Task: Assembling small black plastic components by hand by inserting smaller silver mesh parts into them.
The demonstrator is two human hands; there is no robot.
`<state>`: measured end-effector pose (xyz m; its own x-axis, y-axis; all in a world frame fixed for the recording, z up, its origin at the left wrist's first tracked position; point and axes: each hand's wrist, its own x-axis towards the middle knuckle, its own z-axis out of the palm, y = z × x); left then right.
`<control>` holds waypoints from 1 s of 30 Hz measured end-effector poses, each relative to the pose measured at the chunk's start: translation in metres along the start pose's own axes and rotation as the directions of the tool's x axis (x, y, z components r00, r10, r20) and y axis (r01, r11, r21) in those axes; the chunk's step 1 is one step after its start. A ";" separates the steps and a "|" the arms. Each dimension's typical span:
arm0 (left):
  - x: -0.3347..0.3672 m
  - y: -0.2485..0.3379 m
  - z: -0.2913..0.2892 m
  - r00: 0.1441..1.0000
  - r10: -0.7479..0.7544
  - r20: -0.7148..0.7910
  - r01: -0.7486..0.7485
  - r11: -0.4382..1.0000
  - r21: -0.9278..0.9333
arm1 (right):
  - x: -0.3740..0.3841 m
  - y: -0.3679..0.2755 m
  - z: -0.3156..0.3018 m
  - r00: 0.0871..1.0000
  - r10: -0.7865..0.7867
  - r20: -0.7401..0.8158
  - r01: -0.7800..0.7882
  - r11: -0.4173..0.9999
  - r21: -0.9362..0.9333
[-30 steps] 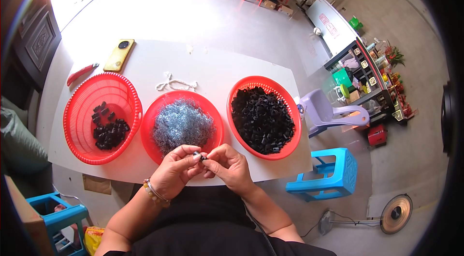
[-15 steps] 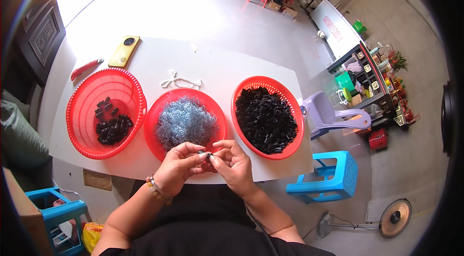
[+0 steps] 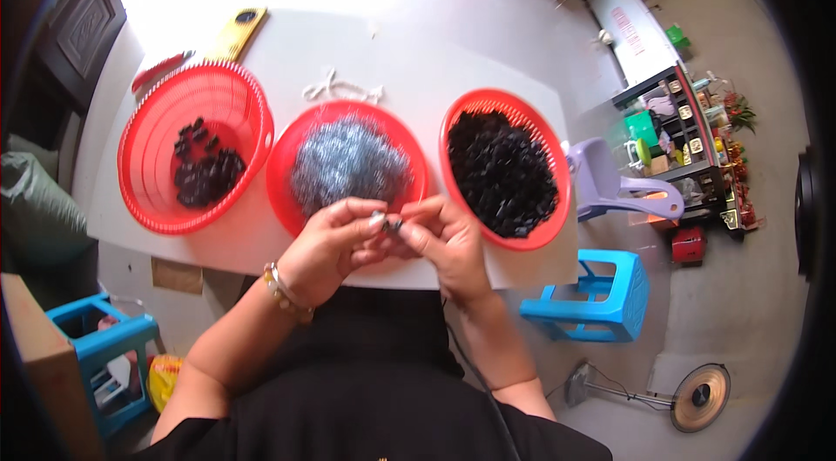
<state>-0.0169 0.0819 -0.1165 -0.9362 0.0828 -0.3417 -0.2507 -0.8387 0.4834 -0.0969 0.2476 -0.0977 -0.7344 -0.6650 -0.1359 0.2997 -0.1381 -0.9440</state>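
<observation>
My left hand [image 3: 329, 245] and my right hand [image 3: 446, 243] meet over the near edge of the table. Between their fingertips is a small black piece [image 3: 394, 227], pinched from both sides; its exact kind is too small and blurred to tell. Just beyond them stands a red bowl [image 3: 277, 167] heaped with small silvery metal pieces [image 3: 348, 161]. To the right, a red basket [image 3: 564, 167] is full of short black tube-like pieces [image 3: 501, 169]. On the left, another red basket [image 3: 144, 148] contains a smaller pile of black pieces [image 3: 209, 175].
A yellow phone [image 3: 237, 33], a red-handled tool [image 3: 159, 71] and a white cord [image 3: 341, 88] lie on the white table [image 3: 418, 60] behind the baskets. Blue stools [image 3: 601, 296] flank me, with a purple chair [image 3: 601, 184] at the right and a fan [image 3: 699, 397] lower right.
The whole view has shifted, so the table and bowls sit higher in the picture. My hands still meet at the small black piece, with the fingers slightly re-angled.
</observation>
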 end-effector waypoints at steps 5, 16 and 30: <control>-0.002 0.001 0.001 1.000 -0.021 -0.010 0.021 1.000 -0.001 | 0.002 -0.008 0.001 0.999 0.039 0.016 -0.038 0.999 -0.037; -0.003 -0.004 0.004 0.993 0.018 -0.118 -0.014 0.999 0.033 | 0.000 -0.004 0.007 0.999 -0.015 0.041 0.020 0.994 -0.109; 0.001 -0.012 0.003 0.966 0.236 -0.104 -0.207 0.950 0.234 | 0.002 -0.001 0.009 1.000 -0.024 -0.014 0.022 0.987 -0.158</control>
<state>-0.0150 0.0938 -0.1208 -0.9378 -0.1740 -0.3003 -0.1025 -0.6879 0.7186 -0.0929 0.2400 -0.0947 -0.7501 -0.6508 -0.1172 0.1834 -0.0345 -0.9824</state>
